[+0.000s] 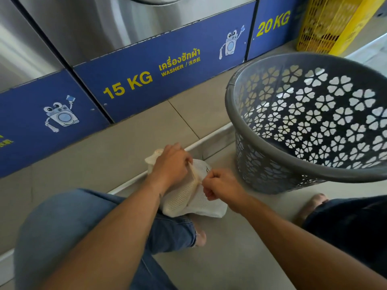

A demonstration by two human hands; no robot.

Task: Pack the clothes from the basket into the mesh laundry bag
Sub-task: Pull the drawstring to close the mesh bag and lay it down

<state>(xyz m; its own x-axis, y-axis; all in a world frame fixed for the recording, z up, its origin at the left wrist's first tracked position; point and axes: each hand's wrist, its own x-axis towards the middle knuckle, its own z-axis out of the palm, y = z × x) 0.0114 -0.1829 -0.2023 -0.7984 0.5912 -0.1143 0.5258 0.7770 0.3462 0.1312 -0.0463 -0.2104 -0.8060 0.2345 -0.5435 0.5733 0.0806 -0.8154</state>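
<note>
A white mesh laundry bag (pixel 184 197) lies bulging on the floor between my knees. My left hand (pixel 170 163) presses down on its top and grips the fabric by a cream zipper seam. My right hand (pixel 219 186) is closed in a fist at the seam's near end, pinching something small there that I cannot make out. The grey perforated laundry basket (pixel 234 97) stands tilted to the right, and its visible inside holds no clothes.
Washing machines with blue panels marked 15 KG (pixel 127 84) and 20 KG (pixel 273 24) line the far side on a raised tiled step. A yellow crate (pixel 322 24) stands at the back right. My jeans-clad knees (pixel 69 222) and bare feet (pixel 199 235) flank the bag.
</note>
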